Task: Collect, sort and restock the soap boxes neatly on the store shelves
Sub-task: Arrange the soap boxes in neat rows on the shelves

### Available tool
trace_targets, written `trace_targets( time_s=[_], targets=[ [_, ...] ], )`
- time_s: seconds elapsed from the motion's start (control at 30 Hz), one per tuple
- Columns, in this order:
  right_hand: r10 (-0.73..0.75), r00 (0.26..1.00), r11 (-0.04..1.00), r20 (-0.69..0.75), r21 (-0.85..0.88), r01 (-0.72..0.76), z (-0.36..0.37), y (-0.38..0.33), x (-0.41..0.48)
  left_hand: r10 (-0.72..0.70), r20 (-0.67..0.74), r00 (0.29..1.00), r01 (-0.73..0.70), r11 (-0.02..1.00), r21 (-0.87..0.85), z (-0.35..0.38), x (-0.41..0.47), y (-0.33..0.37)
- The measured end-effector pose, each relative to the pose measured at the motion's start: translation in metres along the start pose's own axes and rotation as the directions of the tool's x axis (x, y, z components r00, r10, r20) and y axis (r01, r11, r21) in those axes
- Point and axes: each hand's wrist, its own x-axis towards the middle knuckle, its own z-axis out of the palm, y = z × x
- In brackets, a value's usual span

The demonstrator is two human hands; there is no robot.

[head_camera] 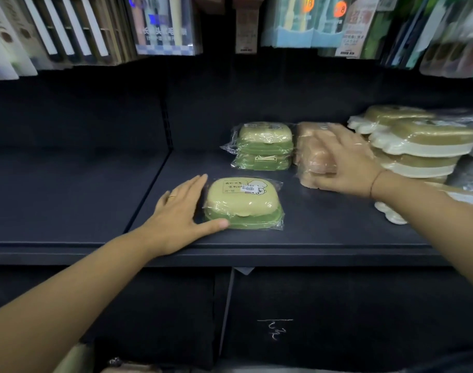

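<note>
A green soap box (243, 203) in clear wrap lies near the front of the dark shelf (324, 238). My left hand (180, 214) lies flat against its left side, fingers straight and thumb along its front edge. Behind it stands a stack of two green soap boxes (263, 146). To their right is a stack of pinkish-brown soap boxes (310, 154); my right hand (348, 160) reaches onto it, fingers spread, blurred by motion. Whether it grips the stack is unclear.
Piled cream and olive paw-shaped boxes (418, 146) fill the shelf's right end, one (391, 214) near the front edge. Packaged goods (162, 22) hang above. The shelf's left section (68, 189) is bare. A dark cabinet front (337, 319) lies below.
</note>
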Motion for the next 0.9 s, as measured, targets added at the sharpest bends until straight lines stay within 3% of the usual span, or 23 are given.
trace_targets(
  time_s=[0.07, 0.17, 0.37, 0.53, 0.9],
  targets=[
    [-0.212, 0.977, 0.971, 0.022, 0.118, 0.208, 0.01, -0.047, -0.021, -0.051, 0.081, 0.995, 0.04, 0.992, 0.124, -0.005, -0.008, -0.021],
    [-0.409, 0.909, 0.912, 0.082, 0.041, 0.407, 0.044, -0.106, -0.042, -0.063, 0.121, 0.991, 0.038, 0.979, 0.201, -0.007, -0.014, -0.034],
    [-0.215, 0.976, 0.968, -0.025, -0.137, 0.21, 0.071, -0.122, -0.021, -0.049, 0.093, 0.994, 0.032, 0.983, 0.182, -0.004, -0.017, -0.034],
    [-0.043, 0.999, 0.993, -0.006, -0.11, 0.042, 0.075, -0.085, 0.008, -0.048, 0.086, 0.995, 0.03, 0.981, 0.193, -0.001, -0.015, -0.035],
    [-0.035, 0.999, 0.997, 0.039, -0.062, 0.038, 0.077, -0.084, 0.01, -0.032, 0.035, 0.999, 0.028, 0.993, 0.113, -0.006, -0.031, -0.03]
  ],
)
